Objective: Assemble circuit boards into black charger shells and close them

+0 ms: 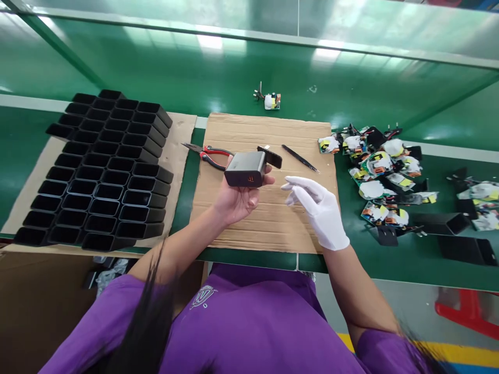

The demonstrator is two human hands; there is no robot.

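My bare left hand (242, 203) holds a black charger housing (245, 169) above the cardboard, its fingers wrapped round from below. A small orange port shows in the end facing me. A flat black end cap (271, 157) sticks out beside the housing's right side; I cannot tell whether it is attached. My right hand (317, 210), in a white glove, hovers to the right, empty, with thumb and fingers slightly apart. Behind the housing lie red-and-black long-nose pliers (212, 155). Black tweezers (300, 158) rest on the cardboard beyond my right hand.
A cardboard sheet (265, 234) covers the green bench before me. Rows of open black housings (105, 176) stand at left. Circuit boards (376, 163) are heaped at right, near two loose black housings (440, 223). One board (272, 101) lies farther back. A red stool (463, 311) stands below.
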